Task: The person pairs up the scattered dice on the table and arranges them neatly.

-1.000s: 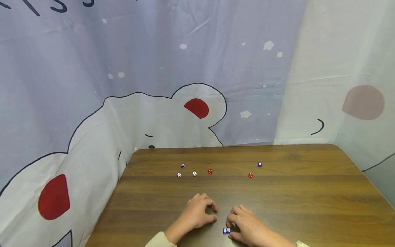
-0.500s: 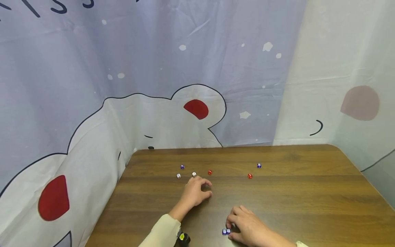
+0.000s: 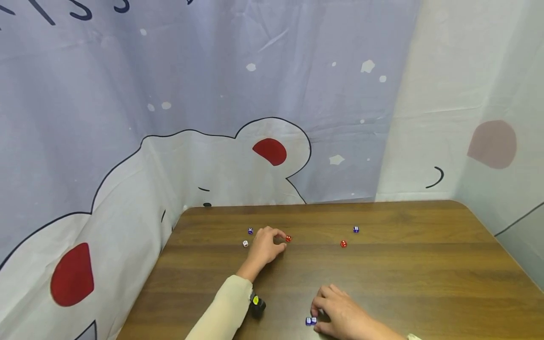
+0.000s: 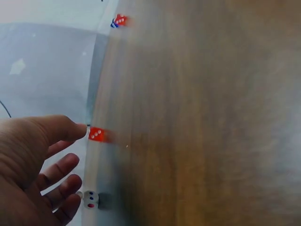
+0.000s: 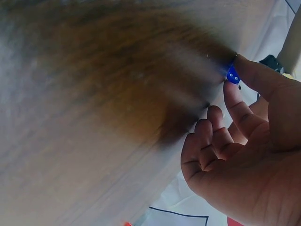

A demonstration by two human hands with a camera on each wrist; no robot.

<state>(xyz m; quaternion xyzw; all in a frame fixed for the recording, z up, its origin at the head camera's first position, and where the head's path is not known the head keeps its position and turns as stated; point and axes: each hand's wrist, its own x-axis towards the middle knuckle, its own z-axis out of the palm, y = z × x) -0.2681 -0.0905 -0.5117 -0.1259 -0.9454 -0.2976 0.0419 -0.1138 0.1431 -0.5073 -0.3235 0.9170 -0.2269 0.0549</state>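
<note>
At the near side of a brown wooden bench [image 3: 425,283], a person's right hand [image 3: 342,311], thumb and forefinger pinching a blue die [image 3: 314,320], remaining fingers loosely curled in the right wrist view. Immediately left of that die, side by side, a second blue die [image 3: 308,321].

Further left, a pale yellow sleeve [image 3: 223,307] extending up from the bottom edge, with a black device [image 3: 257,308] at the cuff.

Farther in, at the end of that sleeve, the left hand [image 3: 263,245], thumb and fingers spread apart, their gap facing a red die [image 3: 288,239]; cannot tell whether touching or just beside. Near the smaller fingers in the left wrist view, a white die [image 4: 91,199].

Left of this hand, a third blue die [image 3: 250,231]. Well to the right, another red die [image 3: 343,243], then slightly farther, a fourth blue die [image 3: 356,229].

Beyond the far edge, a hanging lilac-and-white cloth [image 3: 340,38], printed with dark outlines, red patches and pale stars.
</note>
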